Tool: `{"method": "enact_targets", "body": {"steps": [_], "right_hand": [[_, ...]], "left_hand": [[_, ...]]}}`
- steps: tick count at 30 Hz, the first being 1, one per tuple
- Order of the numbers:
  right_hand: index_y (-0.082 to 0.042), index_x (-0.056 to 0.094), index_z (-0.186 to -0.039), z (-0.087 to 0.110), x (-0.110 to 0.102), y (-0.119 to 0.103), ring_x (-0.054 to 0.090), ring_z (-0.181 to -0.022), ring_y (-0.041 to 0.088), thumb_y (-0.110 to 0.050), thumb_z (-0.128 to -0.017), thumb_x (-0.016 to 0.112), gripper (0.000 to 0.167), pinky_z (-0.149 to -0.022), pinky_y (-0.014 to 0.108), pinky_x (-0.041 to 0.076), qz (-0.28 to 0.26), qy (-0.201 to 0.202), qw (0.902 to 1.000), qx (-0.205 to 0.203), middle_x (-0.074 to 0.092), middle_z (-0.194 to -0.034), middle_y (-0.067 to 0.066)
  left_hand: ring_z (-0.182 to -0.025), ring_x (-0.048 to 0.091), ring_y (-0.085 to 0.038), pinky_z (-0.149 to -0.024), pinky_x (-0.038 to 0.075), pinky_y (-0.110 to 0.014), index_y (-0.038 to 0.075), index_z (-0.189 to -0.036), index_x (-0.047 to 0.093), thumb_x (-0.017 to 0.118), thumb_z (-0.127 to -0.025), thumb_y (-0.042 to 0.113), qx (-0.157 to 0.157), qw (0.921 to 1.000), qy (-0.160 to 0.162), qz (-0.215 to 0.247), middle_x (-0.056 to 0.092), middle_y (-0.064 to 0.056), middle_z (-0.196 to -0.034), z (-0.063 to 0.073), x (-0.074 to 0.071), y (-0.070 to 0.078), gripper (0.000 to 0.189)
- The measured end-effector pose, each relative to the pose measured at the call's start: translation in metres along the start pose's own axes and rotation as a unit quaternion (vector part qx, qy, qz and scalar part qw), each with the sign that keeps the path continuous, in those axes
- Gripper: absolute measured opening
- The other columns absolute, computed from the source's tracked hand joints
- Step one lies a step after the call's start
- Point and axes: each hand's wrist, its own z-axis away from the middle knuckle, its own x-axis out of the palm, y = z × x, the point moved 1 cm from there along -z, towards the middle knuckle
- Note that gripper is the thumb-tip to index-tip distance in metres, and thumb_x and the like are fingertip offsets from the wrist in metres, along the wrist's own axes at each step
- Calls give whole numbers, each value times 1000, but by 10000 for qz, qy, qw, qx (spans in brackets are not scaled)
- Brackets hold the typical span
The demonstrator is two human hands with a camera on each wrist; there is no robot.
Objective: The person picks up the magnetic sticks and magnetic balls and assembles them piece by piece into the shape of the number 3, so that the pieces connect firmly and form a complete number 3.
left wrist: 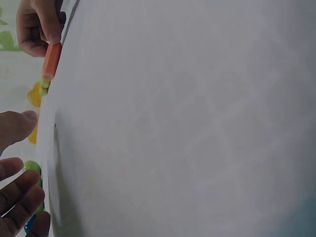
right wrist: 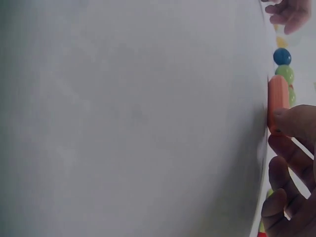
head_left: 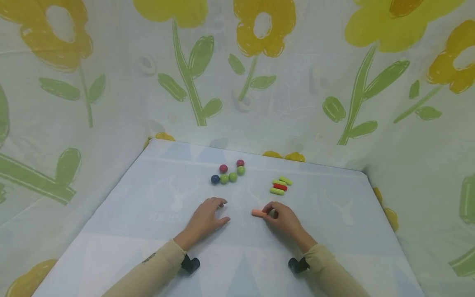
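My right hand (head_left: pixel 285 218) pinches one end of a short orange rod (head_left: pixel 258 213) between thumb and fingertips, low over the table. In the left wrist view the orange rod (left wrist: pixel 51 61) looks faceted, with a flat end. My left hand (head_left: pixel 206 215) holds nothing, its thumb and fingers spread apart, to the left of the rod. Beyond my right hand lie a red rod (head_left: pixel 280 187) and three yellow-green rods (head_left: pixel 277 191), close together. Farther out past my left hand are a dark blue ball (head_left: pixel 215 179), three green balls (head_left: pixel 232 177) and two crimson balls (head_left: pixel 223 168).
A pale cloth with faint prints covers the table (head_left: pixel 148 255). Behind and at both sides hangs a white curtain (head_left: pixel 297 103) printed with yellow flowers and green leaves. Black wrist mounts (head_left: pixel 191 264) stick out from both cuffs.
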Motion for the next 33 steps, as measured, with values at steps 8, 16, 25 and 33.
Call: {"method": "enact_targets", "body": {"steps": [8, 16, 25, 33], "right_hand": [[-25, 68, -98, 6, 4, -8, 52, -79, 12, -26, -85, 76, 15, -70, 26, 46, -72, -184, 9996, -185, 64, -93, -11], [-25, 67, -100, 9, 11, -17, 53, -82, 9, -28, -86, 75, 16, -74, 25, 48, 49, -411, 9976, -560, 65, -95, -12], [-25, 67, -99, 12, 18, -26, 52, -79, 8, -27, -86, 75, 15, -71, 21, 46, -12, -455, 9956, -814, 64, -92, -13], [-22, 69, -99, 14, 23, -36, 52, -78, 7, -26, -86, 75, 15, -71, 21, 46, 7, -423, 9926, -1142, 65, -91, -12]], "left_hand": [[-98, 57, -11, -89, 50, -36, 17, -124, 61, 78, -82, 39, -5, 9995, -291, 155, 64, 3, -107, 3, 1, 5, 51], [-99, 56, -11, -91, 51, -36, 16, -124, 62, 76, -83, 39, 120, 9978, -597, 253, 64, 3, -105, 5, 1, 14, 49], [-95, 56, -10, -87, 50, -32, 16, -120, 63, 76, -84, 36, 372, 9970, -621, 266, 63, 5, -101, 5, 6, 18, 43], [-92, 59, -9, -84, 51, -30, 16, -117, 65, 75, -85, 33, 647, 9961, -503, 325, 66, 5, -98, 6, 11, 19, 37]]}}
